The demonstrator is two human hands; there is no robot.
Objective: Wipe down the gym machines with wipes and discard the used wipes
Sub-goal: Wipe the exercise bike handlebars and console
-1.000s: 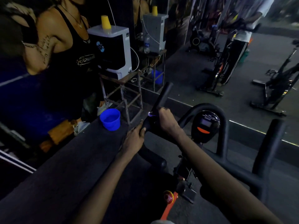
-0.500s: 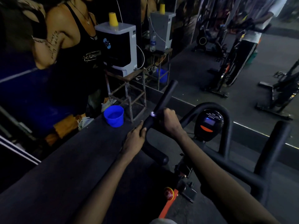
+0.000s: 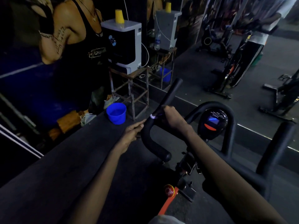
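Where floor (image 3: 64, 175) meets wall (image 3: 24, 81), bucket (image 3: 116, 113) beside stand (image 3: 130, 88); right hand (image 3: 171, 121) grips handlebar (image 3: 150, 143)

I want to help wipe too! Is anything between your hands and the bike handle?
Nothing visible is. The right hand grips the handlebar, and the left hand touches it just below, near the bend.
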